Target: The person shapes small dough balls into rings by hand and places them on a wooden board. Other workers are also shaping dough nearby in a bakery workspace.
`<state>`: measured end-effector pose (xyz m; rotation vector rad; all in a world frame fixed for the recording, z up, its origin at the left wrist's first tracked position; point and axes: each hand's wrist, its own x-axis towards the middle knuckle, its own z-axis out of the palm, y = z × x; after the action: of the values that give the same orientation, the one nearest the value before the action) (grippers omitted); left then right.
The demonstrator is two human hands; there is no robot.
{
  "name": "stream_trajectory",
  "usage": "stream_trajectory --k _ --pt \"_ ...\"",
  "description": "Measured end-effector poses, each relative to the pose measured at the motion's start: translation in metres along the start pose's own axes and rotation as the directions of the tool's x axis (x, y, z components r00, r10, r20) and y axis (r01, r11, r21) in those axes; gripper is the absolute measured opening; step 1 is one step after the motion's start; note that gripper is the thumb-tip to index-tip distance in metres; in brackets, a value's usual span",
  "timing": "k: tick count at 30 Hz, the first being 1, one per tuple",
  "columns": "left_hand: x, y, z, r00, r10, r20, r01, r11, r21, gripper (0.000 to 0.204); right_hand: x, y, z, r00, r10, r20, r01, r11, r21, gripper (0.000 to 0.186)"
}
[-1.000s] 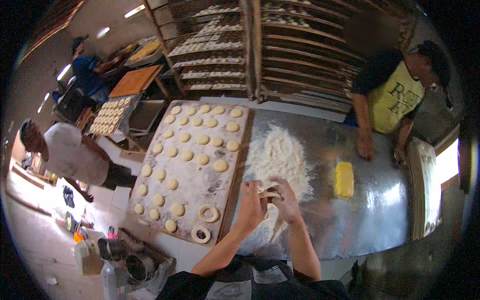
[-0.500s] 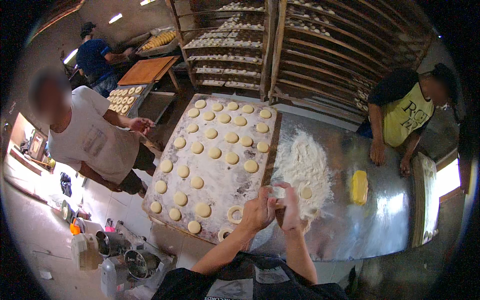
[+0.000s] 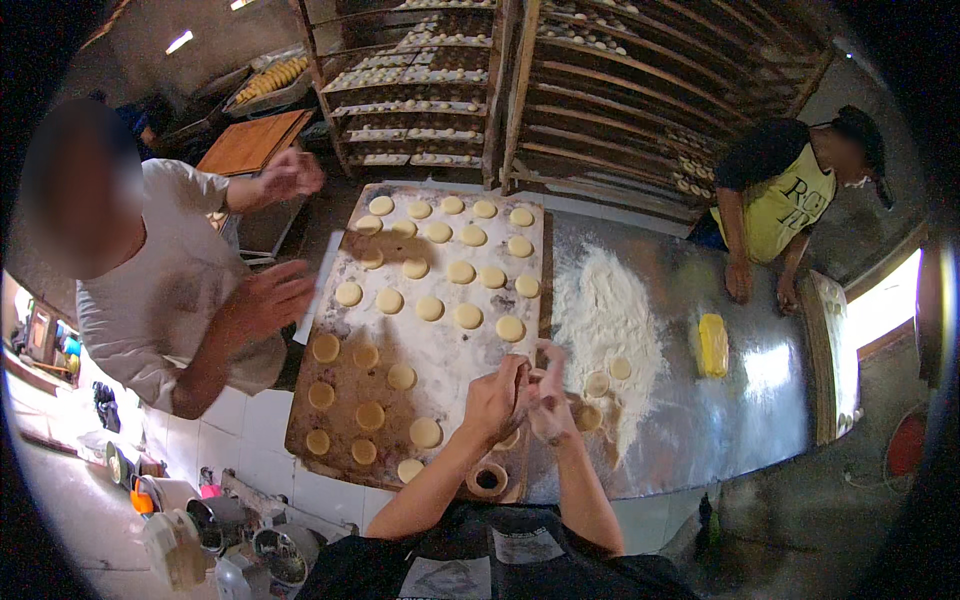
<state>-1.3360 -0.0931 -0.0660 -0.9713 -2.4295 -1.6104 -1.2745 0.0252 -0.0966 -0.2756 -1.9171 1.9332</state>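
My left hand [image 3: 494, 402] and my right hand [image 3: 549, 408] are brought together over the right edge of a floured board [image 3: 365, 328]. Their fingers are bent inward and meet; what they hold is hidden between them. Several flat dough rounds [image 3: 429, 309] lie spaced out on the board. At its near edge, below my left wrist, sits a dough ring [image 3: 487, 480] with a dark hole. Part of another dough piece [image 3: 508, 440] shows between my forearms. Right of my right hand, small dough discs [image 3: 597, 383] rest on and beside a spread of loose flour [image 3: 605, 310].
A person in a light shirt [image 3: 165, 290] stands at the board's left, both hands raised. Another in a yellow-fronted shirt [image 3: 785, 200] leans on the metal table [image 3: 670, 430], near a yellow block [image 3: 712, 346]. Racks [image 3: 510, 100] with dough trays stand behind; pails [image 3: 215, 520] are lower left.
The person at left has leaned in and raised both hands, shading the board. More small discs show by the flour. My hands have moved slightly left and up; the view has shifted.
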Motion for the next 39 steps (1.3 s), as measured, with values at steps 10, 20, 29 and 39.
stream_trajectory --k 10,20,29,39 --pt "0.007 -0.036 -0.009 0.738 0.67 0.08 -0.442 0.391 0.807 0.03 0.017 -0.015 0.025 0.998 0.057 0.003 -0.054 0.933 0.356 0.067" --pt "0.007 -0.045 0.01 0.901 -0.275 0.334 0.259 0.961 0.093 0.048 0.01 0.018 0.015 0.937 0.346 0.041 -0.319 0.803 0.504 0.072" --pt "0.012 -0.083 0.005 0.994 -0.051 0.092 -0.02 0.769 0.639 0.065 0.022 0.017 0.004 0.942 0.258 -0.214 -0.329 0.592 -0.735 0.087" --pt "0.012 -0.053 -0.022 0.746 -0.517 0.421 0.243 0.799 0.551 0.074 0.012 0.002 0.01 0.965 0.247 -0.09 -0.204 0.489 -0.848 0.092"
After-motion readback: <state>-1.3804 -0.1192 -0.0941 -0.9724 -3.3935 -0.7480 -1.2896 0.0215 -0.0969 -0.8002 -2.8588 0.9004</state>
